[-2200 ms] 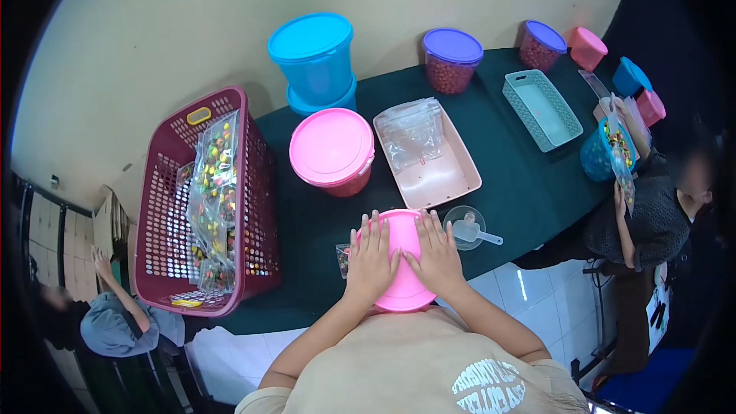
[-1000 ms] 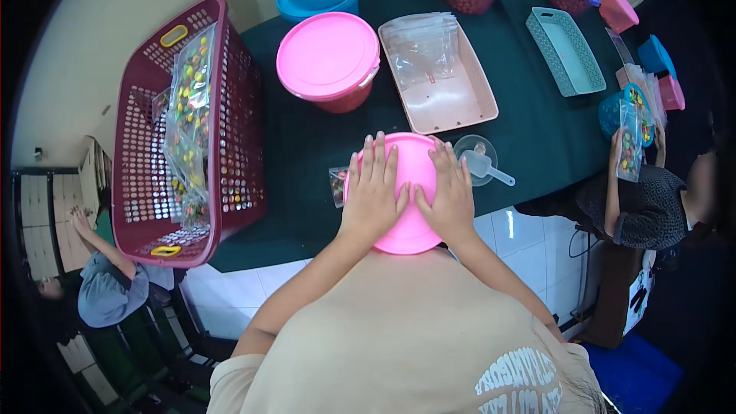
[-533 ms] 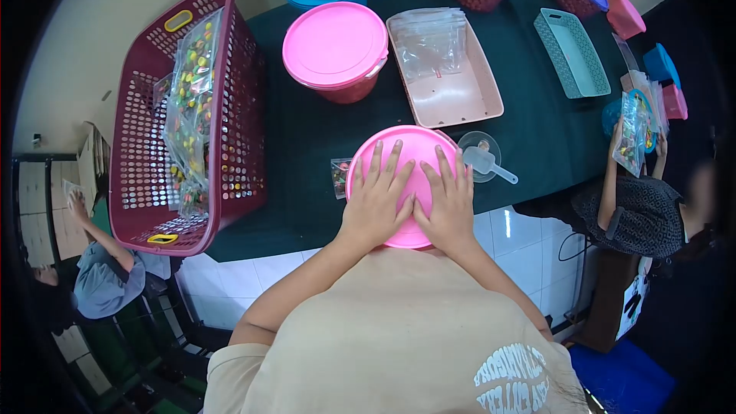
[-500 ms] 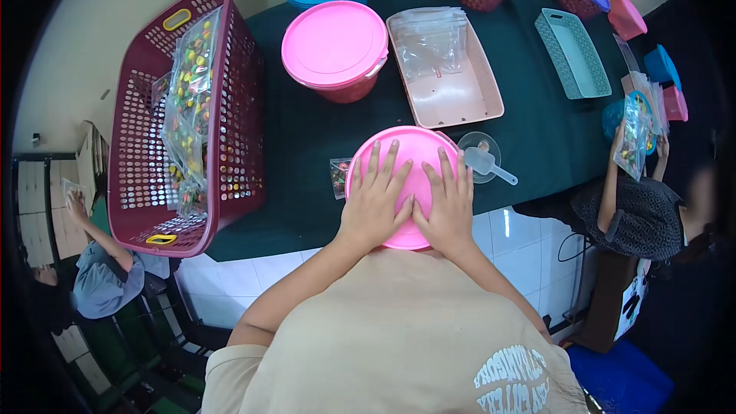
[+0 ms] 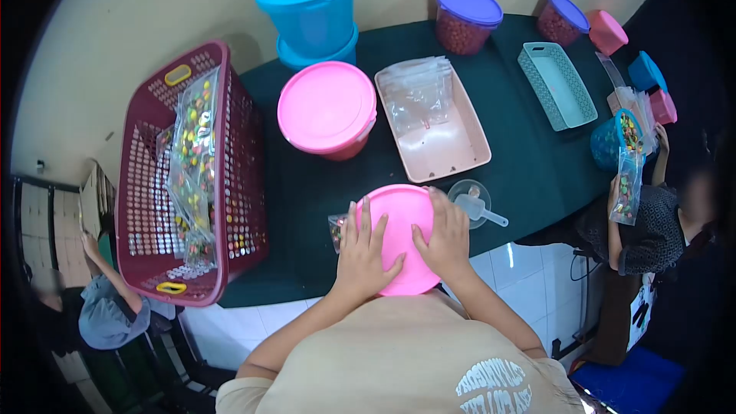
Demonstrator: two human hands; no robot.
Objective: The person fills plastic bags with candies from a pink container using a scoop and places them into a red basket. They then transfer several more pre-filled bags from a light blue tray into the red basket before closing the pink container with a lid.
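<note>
A round pink lid [image 5: 399, 222] tops a container at the table's front edge, close against my body. My left hand [image 5: 362, 253] lies on the lid's left side, fingers stretched and apart. On the opposite side, my right hand [image 5: 447, 241] rests with its thumb on the lid and its fingers along the right rim. Both hands are open. The container's body is hidden beneath the lid. Just left of it lies a small packet of colourful pieces [image 5: 335, 230], partly covered. A clear bowl [image 5: 491, 222] with a translucent scoop [image 5: 481, 209] stands to the right.
A maroon basket [image 5: 230, 153] holding packets of colourful candies stands left. Behind are a pink-lidded tub [image 5: 328, 107], stacked blue tubs [image 5: 310, 19], a pale tray [image 5: 468, 149] with plastic bags and a green basket [image 5: 558, 84]. Co-workers are at both sides, the right one [image 5: 648, 222] holding a candy packet.
My hands have spread from the lid's middle toward its sides. The view has tilted up, so everything sits lower. The right co-worker's packet has moved down, showing a blue tub of candies.
</note>
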